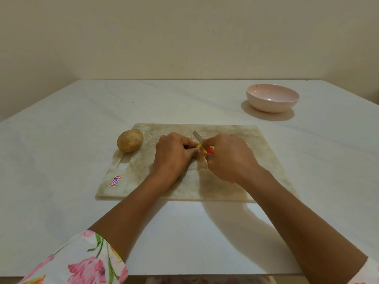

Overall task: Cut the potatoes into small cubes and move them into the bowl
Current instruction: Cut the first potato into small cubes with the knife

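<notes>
**Both hands on the board, blade over the potato**

My left hand (174, 154) is down on the middle of the cutting board (256, 150), fingers curled in over a yellow potato piece (202, 148). I'm pinning it against the board. Most of it is hidden under my knuckles, and only a small pale edge peeks out between my two hands.

My right hand (227, 158) is wrapped tight round the knife (198, 137). A flash of the red handle shows by my thumb. The short grey blade pokes out past my fingers and angles away to the far left, right above the piece. I cannot tell whether the edge is in the flesh or just resting on it.

Off to my left the whole potato (129, 140) sits in its brown skin at the far left corner of the board, right on its edge and apart from my hands.

The pink bowl (272, 100) stands upright on the white table (61, 140), beyond the board to the far right and well apart from it.

A small red and blue sticker (115, 181) marks the board's near left corner. My floral sleeve (86, 263) is pushed up my left forearm.
</notes>
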